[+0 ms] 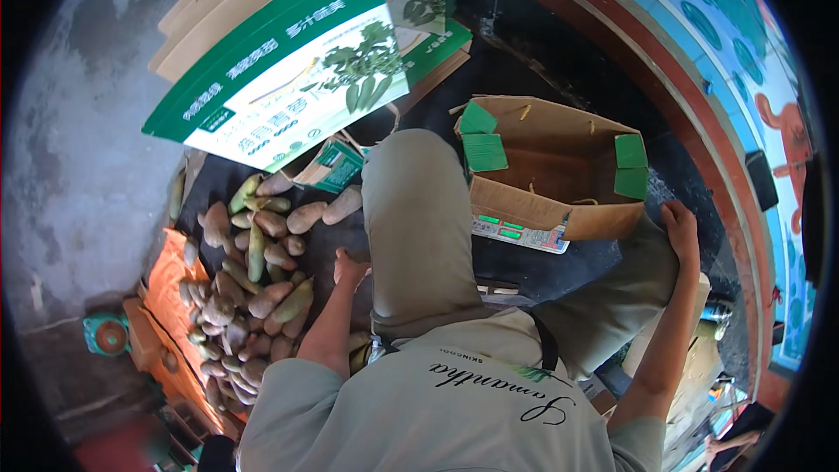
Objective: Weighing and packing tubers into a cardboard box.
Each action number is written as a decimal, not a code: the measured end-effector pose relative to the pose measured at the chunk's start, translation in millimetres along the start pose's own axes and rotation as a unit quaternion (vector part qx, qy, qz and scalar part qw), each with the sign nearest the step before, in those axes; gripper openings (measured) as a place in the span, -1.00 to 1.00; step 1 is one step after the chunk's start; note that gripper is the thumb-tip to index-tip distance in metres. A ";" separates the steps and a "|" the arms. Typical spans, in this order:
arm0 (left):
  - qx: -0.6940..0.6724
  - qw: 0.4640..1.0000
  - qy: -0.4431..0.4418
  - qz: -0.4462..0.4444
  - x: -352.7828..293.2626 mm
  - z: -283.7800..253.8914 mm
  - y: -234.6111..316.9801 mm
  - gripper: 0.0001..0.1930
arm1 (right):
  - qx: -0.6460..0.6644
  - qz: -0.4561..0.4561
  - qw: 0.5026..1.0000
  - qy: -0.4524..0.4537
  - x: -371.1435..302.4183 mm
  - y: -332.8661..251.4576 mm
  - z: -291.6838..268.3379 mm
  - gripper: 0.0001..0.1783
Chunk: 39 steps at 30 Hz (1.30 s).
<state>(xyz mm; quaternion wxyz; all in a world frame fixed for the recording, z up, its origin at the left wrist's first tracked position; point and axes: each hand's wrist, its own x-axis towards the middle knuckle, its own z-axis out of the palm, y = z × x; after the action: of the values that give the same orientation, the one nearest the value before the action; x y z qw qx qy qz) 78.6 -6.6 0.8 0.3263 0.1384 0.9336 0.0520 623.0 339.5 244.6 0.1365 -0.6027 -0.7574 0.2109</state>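
Observation:
My left hand [351, 269] is beside my left leg, the thumb apart and the other fingers partly hidden against the trouser leg; nothing shows in it. On my right knee lies my right hand [680, 223], open and holding nothing. Between my knees and ahead, an open cardboard box [603, 220] with green tape at its ends shows a bare inside. It sits on a scale [516, 234] with green-lit displays. To the left of my left hand, soil-covered root vegetables [253, 301], brownish with some long green ones, are heaped on the floor.
A large green-and-white printed carton [297, 79] with raised flaps stands at the far left, with another printed carton [424, 0] behind it. Orange sheeting [170, 284] borders the heap. A teal round object [107, 335] is at far left. A painted wall [743, 44] curves along the right.

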 end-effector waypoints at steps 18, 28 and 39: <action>-0.468 0.794 0.199 0.332 -120.5 -173.6 136.2 -0.35 | -0.062 -0.320 0.944 -0.041 -7.3 -104.9 74.4 -0.67; -0.476 0.742 0.108 0.461 -199.5 -176.7 234.8 -0.34 | -0.156 -0.272 0.939 -0.140 -0.7 -92.8 114.3 -0.67; -0.365 0.766 -0.053 0.527 -205.7 -110.3 303.2 -0.33 | -0.211 -0.268 0.937 -0.075 1.6 -89.9 121.6 -0.90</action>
<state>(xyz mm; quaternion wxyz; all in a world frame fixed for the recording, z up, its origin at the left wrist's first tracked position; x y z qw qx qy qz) 231.9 222.4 266.2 0.3222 0.4815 0.6058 0.5452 489.7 305.6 181.7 0.0002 -0.3751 -0.9258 0.0468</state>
